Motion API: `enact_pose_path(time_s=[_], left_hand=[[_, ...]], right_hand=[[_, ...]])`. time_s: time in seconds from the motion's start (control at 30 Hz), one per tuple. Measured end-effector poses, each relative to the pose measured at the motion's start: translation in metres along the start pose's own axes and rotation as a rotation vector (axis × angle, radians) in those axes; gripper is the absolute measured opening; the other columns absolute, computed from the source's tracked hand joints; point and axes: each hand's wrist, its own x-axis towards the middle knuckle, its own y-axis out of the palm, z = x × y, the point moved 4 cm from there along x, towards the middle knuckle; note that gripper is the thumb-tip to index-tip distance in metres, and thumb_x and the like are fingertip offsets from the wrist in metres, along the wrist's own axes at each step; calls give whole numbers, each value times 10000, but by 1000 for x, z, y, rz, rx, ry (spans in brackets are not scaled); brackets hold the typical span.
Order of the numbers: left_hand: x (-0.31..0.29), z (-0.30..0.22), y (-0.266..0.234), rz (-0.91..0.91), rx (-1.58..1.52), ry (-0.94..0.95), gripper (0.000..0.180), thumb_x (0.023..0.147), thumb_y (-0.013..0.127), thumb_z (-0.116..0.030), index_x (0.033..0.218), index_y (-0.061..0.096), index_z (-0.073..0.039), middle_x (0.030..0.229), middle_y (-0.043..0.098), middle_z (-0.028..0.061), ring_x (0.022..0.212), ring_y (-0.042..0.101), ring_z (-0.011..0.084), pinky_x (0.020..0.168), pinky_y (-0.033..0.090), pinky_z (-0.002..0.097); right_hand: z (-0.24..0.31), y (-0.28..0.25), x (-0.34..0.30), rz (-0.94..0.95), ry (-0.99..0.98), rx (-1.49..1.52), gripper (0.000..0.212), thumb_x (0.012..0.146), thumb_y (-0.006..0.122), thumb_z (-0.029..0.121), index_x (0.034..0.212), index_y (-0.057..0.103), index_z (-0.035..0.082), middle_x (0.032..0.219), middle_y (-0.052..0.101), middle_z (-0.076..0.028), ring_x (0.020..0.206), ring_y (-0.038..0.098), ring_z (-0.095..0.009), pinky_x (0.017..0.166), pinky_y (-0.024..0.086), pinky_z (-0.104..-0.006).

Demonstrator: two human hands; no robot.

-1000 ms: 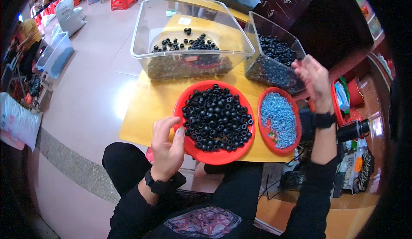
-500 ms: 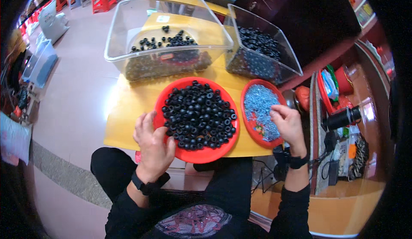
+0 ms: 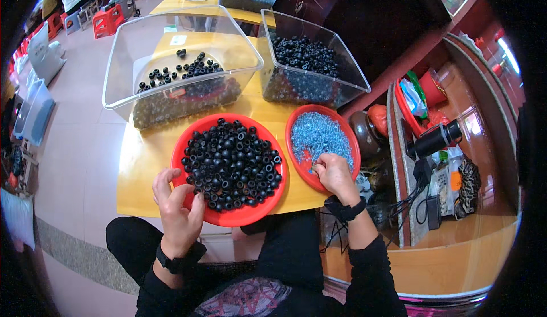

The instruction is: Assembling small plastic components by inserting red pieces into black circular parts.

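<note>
A round red tray (image 3: 245, 217) in front of me is heaped with small black hollow plastic caps (image 3: 228, 160). At its left rim is my left hand (image 3: 178, 206), its fingers curved and apart, thumb near the caps at the edge. To the right lies a smaller red tray (image 3: 354, 146) holding many tiny shiny blue-grey pieces (image 3: 320, 135), too small to name. Over the near part of this tray, my right hand (image 3: 336, 174) has thumb and forefinger pinched together. Whatever is between those fingertips is too small to make out.
Behind the trays stand two clear plastic bins: a wide one (image 3: 188, 103) with some black caps and another (image 3: 316, 92) fuller of them. They share the yellow table (image 3: 134, 172). On the right, a shelf unit (image 3: 401, 214) holds a black cylinder (image 3: 436, 140) and cables.
My view has swung slightly right. My right hand has moved from the smaller tray's right side toward its near edge, still pinched. The left hand stays by the larger tray's left rim.
</note>
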Motion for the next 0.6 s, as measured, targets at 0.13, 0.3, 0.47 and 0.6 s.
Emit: enact_pose_path(time_s=[0.13, 0.3, 0.47, 0.6], left_hand=[[2, -9, -6, -28, -120, 33, 152, 644, 643, 32, 770, 558, 28, 1034, 520, 187, 996, 497, 327, 862, 394, 394], [-1, -8, -4, 33, -469, 45, 129, 693, 615, 64, 801, 549, 39, 971, 542, 151, 848, 553, 225, 730, 452, 304], [-8, -2, 2, 77, -779, -252, 145, 787, 556, 67, 931, 543, 49, 949, 565, 111, 844, 576, 145, 745, 472, 245], [-11, -5, 7, 190, -891, -376, 166, 832, 520, 55, 998, 532, 52, 958, 578, 109, 843, 606, 162, 759, 494, 257]], right_hand=[[0, 6, 2, 19, 52, -53, 108, 727, 635, 85, 703, 573, 1, 711, 581, -193, 714, 583, -362, 647, 461, -428], [5, 3, -2, 103, 12, -212, 137, 809, 558, 108, 817, 538, -28, 799, 567, -247, 778, 561, -418, 686, 445, -483], [6, -10, -5, 87, 82, -47, 128, 828, 539, 92, 809, 508, -31, 797, 558, -253, 786, 548, -428, 688, 432, -480], [-6, -7, -7, 30, 0, 24, 105, 827, 531, 61, 796, 491, -31, 771, 557, -251, 751, 543, -429, 657, 427, -463]])
